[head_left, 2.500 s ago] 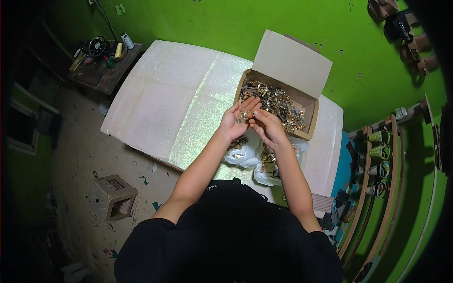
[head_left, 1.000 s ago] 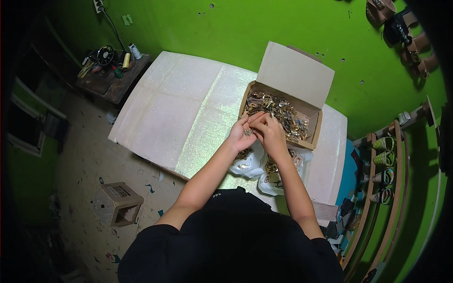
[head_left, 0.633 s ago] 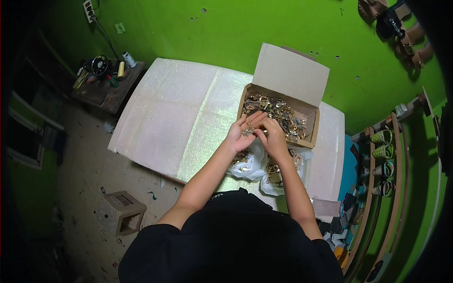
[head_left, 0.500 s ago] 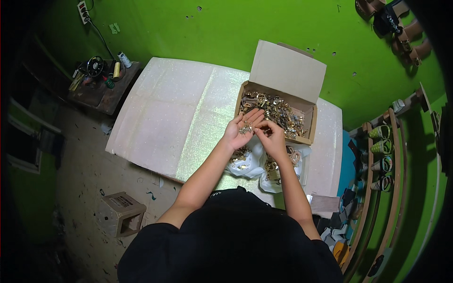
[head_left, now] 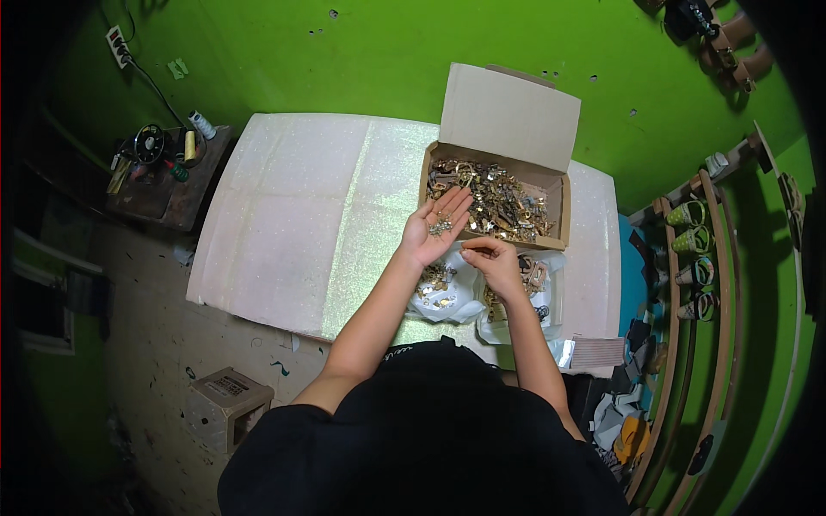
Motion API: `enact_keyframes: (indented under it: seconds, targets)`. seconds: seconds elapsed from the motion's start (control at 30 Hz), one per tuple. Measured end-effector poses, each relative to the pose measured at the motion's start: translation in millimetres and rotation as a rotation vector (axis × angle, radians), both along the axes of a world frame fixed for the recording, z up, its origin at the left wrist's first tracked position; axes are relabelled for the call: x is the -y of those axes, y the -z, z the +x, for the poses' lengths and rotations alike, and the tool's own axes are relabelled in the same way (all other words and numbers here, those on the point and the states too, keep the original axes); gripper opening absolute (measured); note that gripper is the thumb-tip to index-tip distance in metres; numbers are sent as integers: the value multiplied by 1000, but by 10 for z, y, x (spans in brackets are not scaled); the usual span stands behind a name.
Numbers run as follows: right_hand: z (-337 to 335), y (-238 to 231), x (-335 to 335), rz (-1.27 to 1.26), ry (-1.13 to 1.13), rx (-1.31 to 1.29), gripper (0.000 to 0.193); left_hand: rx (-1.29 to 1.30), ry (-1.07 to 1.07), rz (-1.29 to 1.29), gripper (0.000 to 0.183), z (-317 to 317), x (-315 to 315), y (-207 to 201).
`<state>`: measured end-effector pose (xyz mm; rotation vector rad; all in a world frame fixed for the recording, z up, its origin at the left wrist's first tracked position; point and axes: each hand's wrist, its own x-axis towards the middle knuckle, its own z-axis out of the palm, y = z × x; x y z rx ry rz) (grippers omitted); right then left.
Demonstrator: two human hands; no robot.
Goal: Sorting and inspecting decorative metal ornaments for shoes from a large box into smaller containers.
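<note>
By the front left corner of the cardboard box (head_left: 565, 211), the left hand (head_left: 422, 238) is palm up with fingers straight — like a little dish, probably so the small shiny bits (head_left: 440, 225) don't roll off. Beside it, the right hand (head_left: 495, 263) has its thumb and pointing finger bent close together; I can't tell if they pinch anything. The box lid (head_left: 510, 118) stands up, which seems to leave the metal pieces (head_left: 501, 198) easy to reach. White plastic bags (head_left: 463, 285) sit near — maybe to be handy.

From my feed, I see a black short-sleeved top (head_left: 422, 439), small white marking (head_left: 398, 353) in front, bare forearms (head_left: 370, 318).
</note>
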<state>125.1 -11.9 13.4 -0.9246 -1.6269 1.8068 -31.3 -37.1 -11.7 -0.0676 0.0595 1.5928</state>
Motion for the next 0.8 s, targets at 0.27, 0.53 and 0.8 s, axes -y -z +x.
enact_keyframes:
  seconds: [0.27,0.53,0.8]
  targets:
    - [64,-18,12,452,-97,325,18,-15,15,-22,43,5,9,-27]
    - [-107,-238,27,717,11,295,14,-104,-9,-4,44,96,10,-27]
    - [-297,-273,89,1093,7,379,17,-211,3,61,50,272,1,-16]
